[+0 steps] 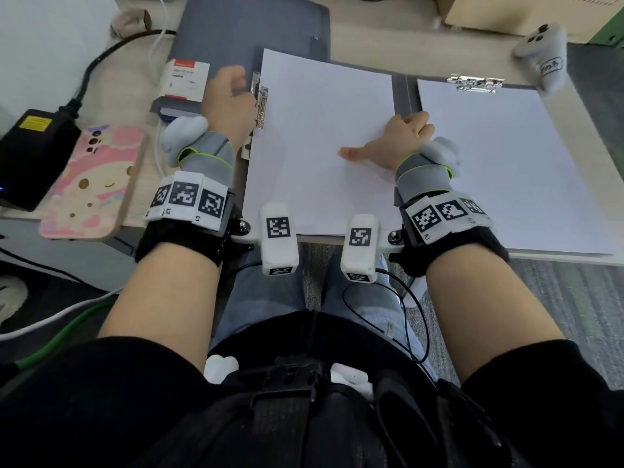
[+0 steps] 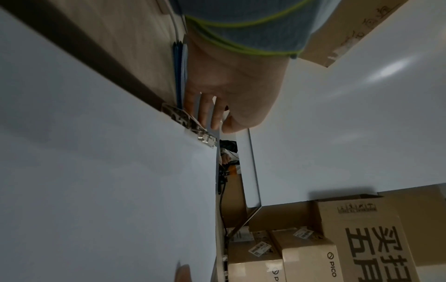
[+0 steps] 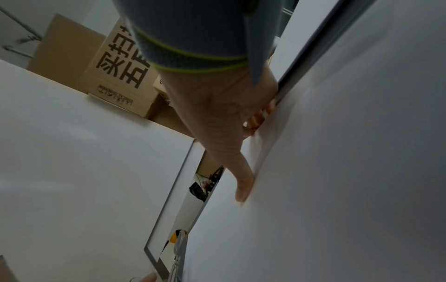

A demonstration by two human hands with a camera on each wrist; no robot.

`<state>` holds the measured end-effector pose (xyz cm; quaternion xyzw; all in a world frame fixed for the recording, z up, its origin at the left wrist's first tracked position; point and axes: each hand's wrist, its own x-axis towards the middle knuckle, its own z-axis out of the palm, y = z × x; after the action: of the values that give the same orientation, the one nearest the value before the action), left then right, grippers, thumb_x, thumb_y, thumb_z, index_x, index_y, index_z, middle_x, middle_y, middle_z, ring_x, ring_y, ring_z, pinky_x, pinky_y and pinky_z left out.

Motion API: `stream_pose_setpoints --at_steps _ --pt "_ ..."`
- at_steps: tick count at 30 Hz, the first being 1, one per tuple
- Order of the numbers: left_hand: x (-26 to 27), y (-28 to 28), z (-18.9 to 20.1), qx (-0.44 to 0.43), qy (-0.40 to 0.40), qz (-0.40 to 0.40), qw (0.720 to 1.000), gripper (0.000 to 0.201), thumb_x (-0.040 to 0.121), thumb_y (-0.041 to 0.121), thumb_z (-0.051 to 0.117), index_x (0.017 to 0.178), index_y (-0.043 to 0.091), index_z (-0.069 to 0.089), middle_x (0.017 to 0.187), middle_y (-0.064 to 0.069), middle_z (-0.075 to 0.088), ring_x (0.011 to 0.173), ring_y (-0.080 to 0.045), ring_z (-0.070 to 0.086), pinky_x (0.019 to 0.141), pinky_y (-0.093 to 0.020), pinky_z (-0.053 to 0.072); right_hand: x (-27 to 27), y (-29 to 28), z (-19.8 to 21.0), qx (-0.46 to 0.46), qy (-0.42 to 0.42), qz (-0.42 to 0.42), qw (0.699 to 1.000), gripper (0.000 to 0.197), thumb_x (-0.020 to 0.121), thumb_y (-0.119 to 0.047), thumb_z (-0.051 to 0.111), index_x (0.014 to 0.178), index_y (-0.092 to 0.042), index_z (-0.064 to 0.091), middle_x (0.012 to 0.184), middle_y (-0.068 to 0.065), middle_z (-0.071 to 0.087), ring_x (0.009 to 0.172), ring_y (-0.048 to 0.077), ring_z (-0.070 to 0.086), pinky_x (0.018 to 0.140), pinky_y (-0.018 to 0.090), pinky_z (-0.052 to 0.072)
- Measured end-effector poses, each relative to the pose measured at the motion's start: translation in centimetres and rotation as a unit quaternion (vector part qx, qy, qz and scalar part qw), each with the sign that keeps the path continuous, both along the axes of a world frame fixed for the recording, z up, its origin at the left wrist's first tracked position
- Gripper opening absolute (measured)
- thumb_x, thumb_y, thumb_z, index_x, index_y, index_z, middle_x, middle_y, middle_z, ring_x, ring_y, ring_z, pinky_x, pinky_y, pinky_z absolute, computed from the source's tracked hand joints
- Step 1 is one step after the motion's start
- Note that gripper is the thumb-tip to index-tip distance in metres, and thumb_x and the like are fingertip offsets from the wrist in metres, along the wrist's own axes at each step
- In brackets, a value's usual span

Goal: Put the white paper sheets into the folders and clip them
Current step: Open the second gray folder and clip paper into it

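Observation:
Two grey folders lie open side by side on the desk. The left white sheet (image 1: 320, 143) lies on the left folder, whose metal clip (image 1: 260, 106) (image 2: 200, 133) sits at its left edge. My left hand (image 1: 233, 89) (image 2: 212, 118) is at that clip, fingers curled against its lever. My right hand (image 1: 401, 136) (image 3: 251, 133) holds the sheet's right edge by the folder spine (image 1: 401, 92): thumb flat on the paper, fingers curled at the edge. The right sheet (image 1: 499, 170) lies under the clip (image 1: 474, 83) of the right folder.
Left of the folders are a pink-cased phone (image 1: 91, 184), a black power adapter (image 1: 30, 153) and a small white and red box (image 1: 184, 79). Another grey folder (image 1: 250, 25) lies behind. A cardboard box (image 1: 526, 11) and a grey device (image 1: 543, 59) sit far right.

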<state>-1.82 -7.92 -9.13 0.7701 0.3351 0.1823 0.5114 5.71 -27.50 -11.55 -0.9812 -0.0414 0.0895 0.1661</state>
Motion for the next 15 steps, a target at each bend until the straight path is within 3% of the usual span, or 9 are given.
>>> stream_pose_setpoints --at_steps 3,4,6,9,12,14,15 --pt "-0.2 -0.4 0.4 -0.011 0.03 -0.065 0.997 0.019 0.067 0.015 0.042 0.077 0.025 0.055 0.083 0.013 0.056 0.092 -0.016 0.047 0.083 -0.022 0.041 0.0 0.0 -0.1 0.005 0.001 -0.002 1.0 0.105 0.059 -0.069 0.072 0.131 0.0 0.04 0.138 0.01 0.027 0.128 0.03 0.026 0.106 0.039 0.031" --pt "-0.3 -0.5 0.4 -0.017 0.027 -0.06 0.998 0.024 0.07 0.013 0.042 0.084 0.023 0.059 0.087 0.011 0.059 0.093 -0.016 0.049 0.086 -0.022 0.042 0.0 0.0 -0.1 0.008 0.0 -0.003 1.0 0.105 0.059 -0.069 0.072 0.131 0.0 0.04 0.138 0.01 0.026 0.128 0.03 0.026 0.107 0.039 0.03" --pt "-0.3 -0.4 0.3 -0.027 -0.002 -0.034 0.999 0.04 0.081 0.001 0.041 0.115 0.01 0.06 0.112 -0.001 0.065 0.107 -0.017 0.058 0.099 -0.026 0.045 0.0 0.0 -0.1 0.008 0.002 -0.003 1.0 0.106 0.059 -0.069 0.072 0.132 0.0 0.039 0.139 0.011 0.026 0.129 0.03 0.026 0.107 0.039 0.03" --pt "-0.8 0.0 0.3 -0.033 -0.026 -0.027 0.999 0.047 0.076 0.002 0.045 0.122 0.005 0.055 0.122 -0.009 0.064 0.114 -0.02 0.06 0.1 -0.033 0.048 -0.1 -0.1 -0.1 0.005 0.002 -0.002 1.0 0.106 0.059 -0.07 0.071 0.132 -0.001 0.039 0.139 0.011 0.026 0.129 0.031 0.026 0.105 0.041 0.03" --pt "-1.6 -0.1 0.7 -0.027 -0.035 -0.018 0.999 0.045 0.071 0.019 0.049 0.111 0.006 0.064 0.114 -0.012 0.067 0.097 -0.02 0.063 0.085 -0.024 0.05 -0.1 -0.1 -0.1 0.003 -0.001 -0.005 1.0 0.107 0.059 -0.071 0.07 0.133 -0.001 0.038 0.139 0.011 0.026 0.129 0.031 0.026 0.105 0.042 0.031" --pt "-2.2 -0.4 0.5 -0.004 -0.042 -0.002 0.999 0.032 0.075 0.021 0.049 0.095 0.002 0.066 0.091 -0.014 0.067 0.073 -0.02 0.057 0.064 -0.019 0.04 -0.2 0.0 -0.1 0.004 -0.002 -0.007 1.0 0.107 0.059 -0.071 0.07 0.134 -0.001 0.038 0.14 0.012 0.026 0.13 0.031 0.025 0.106 0.043 0.031" --pt "-2.3 -0.3 0.2 0.0 -0.052 0.017 0.999 0.029 0.075 0.024 0.05 0.087 0.004 0.067 0.075 -0.006 0.064 0.064 -0.015 0.053 0.061 -0.02 0.038 -0.2 0.0 -0.2 0.006 0.0 -0.009 1.0 0.107 0.059 -0.071 0.07 0.134 -0.001 0.038 0.14 0.012 0.025 0.13 0.031 0.025 0.107 0.043 0.031"
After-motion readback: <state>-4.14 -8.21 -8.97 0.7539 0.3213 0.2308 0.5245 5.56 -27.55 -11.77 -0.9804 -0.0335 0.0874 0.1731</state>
